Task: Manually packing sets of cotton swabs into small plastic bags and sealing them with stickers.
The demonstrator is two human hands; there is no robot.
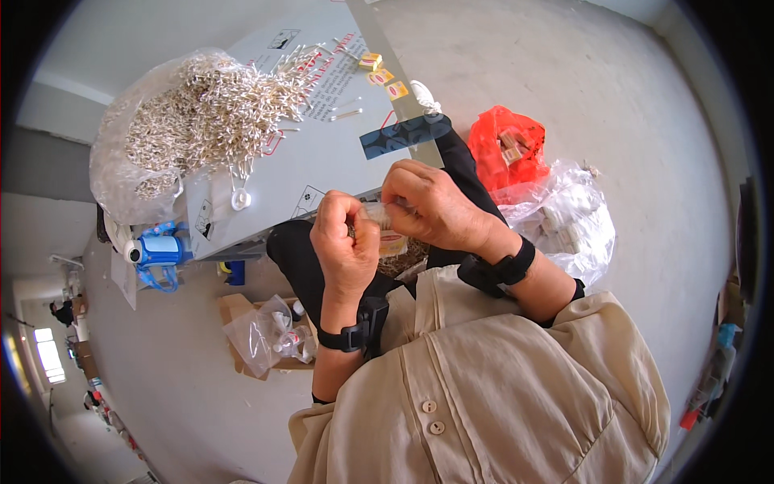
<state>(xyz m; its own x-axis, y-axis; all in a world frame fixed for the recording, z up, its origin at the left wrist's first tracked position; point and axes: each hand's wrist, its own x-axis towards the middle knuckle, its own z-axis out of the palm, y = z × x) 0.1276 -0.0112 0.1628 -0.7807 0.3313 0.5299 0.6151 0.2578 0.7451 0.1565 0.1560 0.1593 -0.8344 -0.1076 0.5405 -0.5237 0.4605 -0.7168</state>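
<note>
Left hand (345, 246) and right hand (435, 206), fingers curled, are pinching a clear packet (376, 213) between them; a yellow-and-white label (393, 243) is showing just below, while red lettering (326, 71) is marking the grey tabletop (278, 181).

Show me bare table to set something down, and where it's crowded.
A free patch of table lies between the swab pile, the dark strip and the left hand. It is crowded at the left, under the pile and its plastic bag, and toward the right edge, where yellow boxes sit near loose swabs.
</note>
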